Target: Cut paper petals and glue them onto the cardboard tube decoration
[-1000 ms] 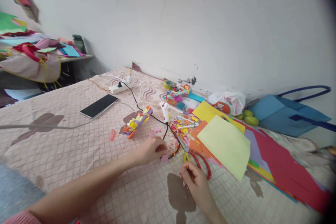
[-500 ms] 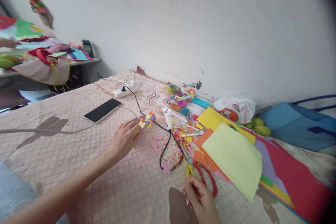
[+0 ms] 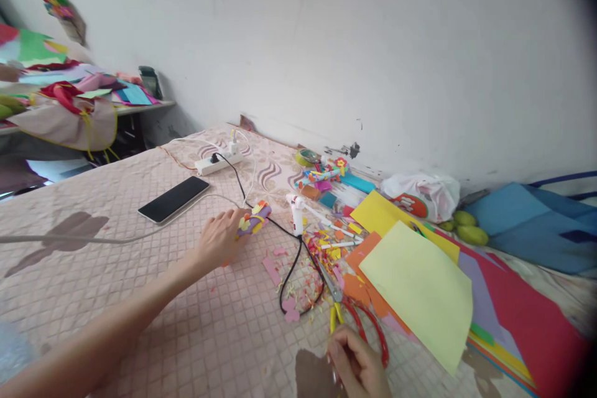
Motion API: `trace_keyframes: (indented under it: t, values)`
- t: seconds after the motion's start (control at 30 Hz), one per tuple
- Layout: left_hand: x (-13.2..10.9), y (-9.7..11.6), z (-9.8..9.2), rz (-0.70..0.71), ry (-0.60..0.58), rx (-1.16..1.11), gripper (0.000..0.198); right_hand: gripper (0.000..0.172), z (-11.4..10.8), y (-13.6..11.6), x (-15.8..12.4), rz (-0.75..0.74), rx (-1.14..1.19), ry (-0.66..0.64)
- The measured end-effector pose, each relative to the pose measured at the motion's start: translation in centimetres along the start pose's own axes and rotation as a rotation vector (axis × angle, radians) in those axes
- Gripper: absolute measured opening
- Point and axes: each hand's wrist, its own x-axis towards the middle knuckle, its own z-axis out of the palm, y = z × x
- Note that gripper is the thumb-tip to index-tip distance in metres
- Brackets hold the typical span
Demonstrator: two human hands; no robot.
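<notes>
My left hand (image 3: 219,238) reaches out across the patterned cloth and closes round a purple roll decorated with paper flowers (image 3: 254,219). My right hand (image 3: 357,365) rests low near the front edge with its fingers curled together; what they pinch is too small to make out. Just beyond it lie red-handled scissors (image 3: 366,323) and a small yellow tool (image 3: 334,316). A pink heart-shaped cutout (image 3: 290,310) lies between the hands, beside a loop of black cable (image 3: 290,277).
A white glue gun (image 3: 296,213) stands behind the cable. Coloured paper sheets (image 3: 420,286) spread to the right, with paper scraps, pens, a tape roll (image 3: 308,157), a plastic bag (image 3: 422,193), green fruit and a blue bag (image 3: 527,221). A phone (image 3: 173,198) and power strip (image 3: 218,163) lie left.
My left hand left the pink cutout near the cable, moved left and back, and closed on the flower-covered roll. My right hand stayed near the scissors. The view shifted slightly.
</notes>
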Motion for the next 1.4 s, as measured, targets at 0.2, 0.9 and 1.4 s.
trace_keyframes:
  t: [0.2,0.9,1.4]
  values:
    - [0.6,-1.9,-0.6,-0.122,-0.064,-0.352,0.039,0.036,0.0,0.1,0.1,0.016,-0.044,-0.054]
    - [-1.7,-3.1,-0.6,-0.256,-0.250,-0.943,0.047,0.031,0.1,-0.3,0.3,0.087,-0.077,-0.058]
    - [-2.1,-3.7,0.0,-0.308,-0.233,-0.942,0.041,0.029,-0.2,0.5,0.3,0.103,-0.064,-0.069]
